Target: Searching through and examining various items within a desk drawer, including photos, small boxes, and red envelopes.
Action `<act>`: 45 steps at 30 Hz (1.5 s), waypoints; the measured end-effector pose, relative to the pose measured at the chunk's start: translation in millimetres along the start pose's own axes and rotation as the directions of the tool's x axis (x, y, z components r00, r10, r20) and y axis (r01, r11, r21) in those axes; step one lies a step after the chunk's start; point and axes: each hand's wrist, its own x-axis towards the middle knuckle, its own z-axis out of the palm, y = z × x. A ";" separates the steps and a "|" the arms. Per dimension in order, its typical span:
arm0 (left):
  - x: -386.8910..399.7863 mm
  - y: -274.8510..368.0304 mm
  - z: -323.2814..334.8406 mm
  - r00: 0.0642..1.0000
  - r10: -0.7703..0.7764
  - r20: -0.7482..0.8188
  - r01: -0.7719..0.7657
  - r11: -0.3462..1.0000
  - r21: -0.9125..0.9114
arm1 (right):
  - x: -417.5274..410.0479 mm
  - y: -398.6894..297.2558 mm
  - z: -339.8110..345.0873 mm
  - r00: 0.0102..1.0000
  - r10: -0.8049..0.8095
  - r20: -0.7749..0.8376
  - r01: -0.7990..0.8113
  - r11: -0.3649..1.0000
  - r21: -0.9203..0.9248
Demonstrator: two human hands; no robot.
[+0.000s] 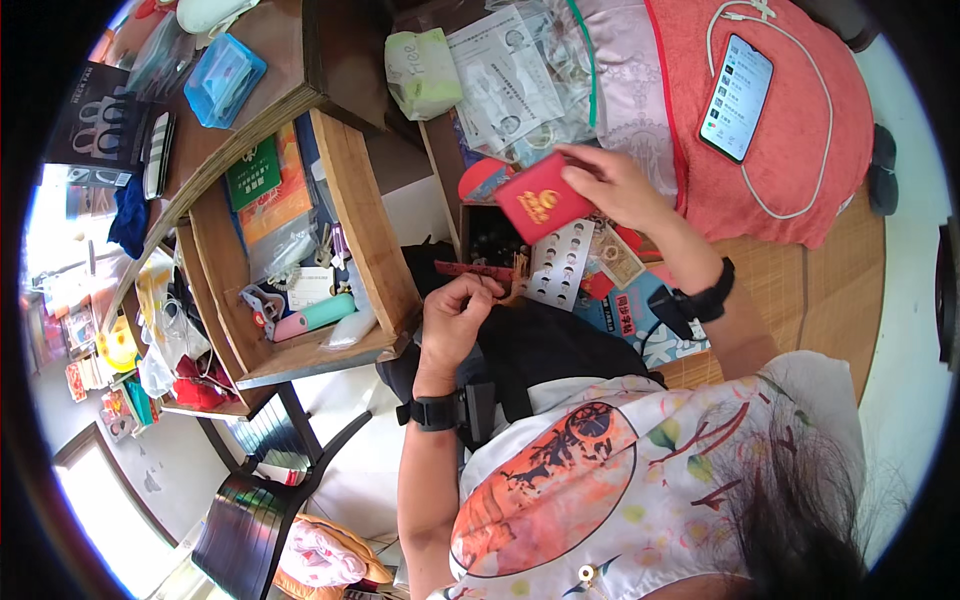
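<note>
My right hand (611, 184) grips a small red booklet (541, 196) with a gold emblem and gold lettering on its cover. The booklet is tilted above a box of dark beads or similar small black items (491, 238). Below it lies a white sheet of printed cartoon heads (561, 262), beside a banknote (619, 259). My left hand (459, 309) is over my lap with thumb and fingertips pinched together; whether something thin is between them cannot be made out. Just past its fingers are a dark red strip (472, 270) and a brown tassel-like item (519, 274).
An open wooden drawer (360, 225) at left holds a green booklet (255, 176), a pink-and-teal case (315, 316) and small items. Behind are a tissue pack (424, 75) and printed papers (499, 90). A lit phone (736, 97) lies on a coral towel (802, 67).
</note>
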 end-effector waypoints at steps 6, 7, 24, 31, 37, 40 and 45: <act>-6.1 4.1 -2.9 0.995 0.042 0.088 -0.047 0.997 0.059 | 5.4 15.0 75.7 0.999 -0.021 0.025 0.027 0.968 -0.251; -8.0 6.2 -3.9 0.994 0.022 0.106 -0.029 0.997 0.065 | 2.2 21.2 84.6 0.999 -0.037 0.009 0.038 0.958 -0.285; -19.9 -4.8 -11.6 0.987 -0.016 0.157 0.001 0.995 0.099 | -15.8 33.4 75.6 0.982 0.003 0.190 0.140 0.665 -0.734; -15.4 -3.2 -10.6 0.989 -0.035 0.141 0.020 0.994 0.108 | -17.9 37.7 91.5 0.954 -0.186 0.234 0.297 0.674 -0.676; -13.7 -2.8 -8.1 0.989 -0.039 0.145 0.023 0.994 0.110 | -20.0 36.5 96.2 0.945 -0.149 0.292 0.317 0.645 -0.695; -16.5 -4.0 -10.4 0.982 -0.064 0.176 0.044 0.992 0.118 | -18.7 34.8 99.9 0.949 -0.112 0.294 0.296 0.629 -0.719; -23.2 -4.9 -10.7 0.980 -0.074 0.185 0.048 0.989 0.137 | -17.3 31.7 101.8 0.960 -0.091 0.263 0.258 0.651 -0.714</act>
